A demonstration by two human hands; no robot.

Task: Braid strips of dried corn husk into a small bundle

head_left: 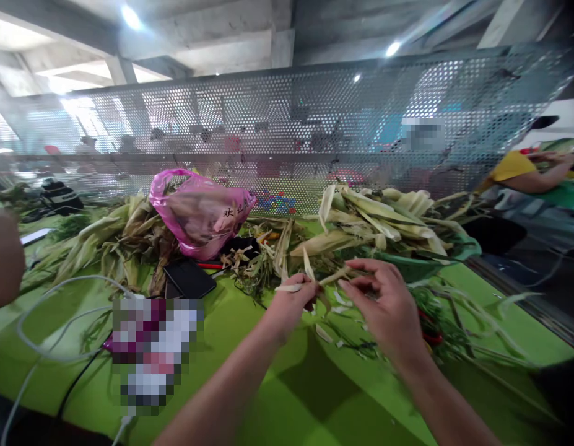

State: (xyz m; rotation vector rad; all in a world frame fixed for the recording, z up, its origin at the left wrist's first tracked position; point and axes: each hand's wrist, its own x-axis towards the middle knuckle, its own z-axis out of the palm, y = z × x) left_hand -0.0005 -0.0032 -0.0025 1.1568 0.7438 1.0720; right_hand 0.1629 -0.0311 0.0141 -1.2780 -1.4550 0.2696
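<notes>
My left hand (296,297) is closed in a pinch around a few pale strips of corn husk. One strip (308,263) sticks up above its fingers, and a thicker, stalk-like husk piece (333,277) points toward my right hand (382,297). That hand has its thumb and fingers apart around the far end of this piece; whether the fingertips touch it I cannot tell. Small husk scraps (324,333) lie on the green table below. Just behind the hands is a heap of corn husks (374,214), partly in a green basin (410,267).
A pink plastic bag (203,210) stands among more husks (110,238) at left. Near it are a black phone (191,279), white cables (59,282) and blurred packages (152,347). Green stems (458,322) lie at right. Behind runs a perforated metal screen (268,118); another person's arm (542,176) shows far right.
</notes>
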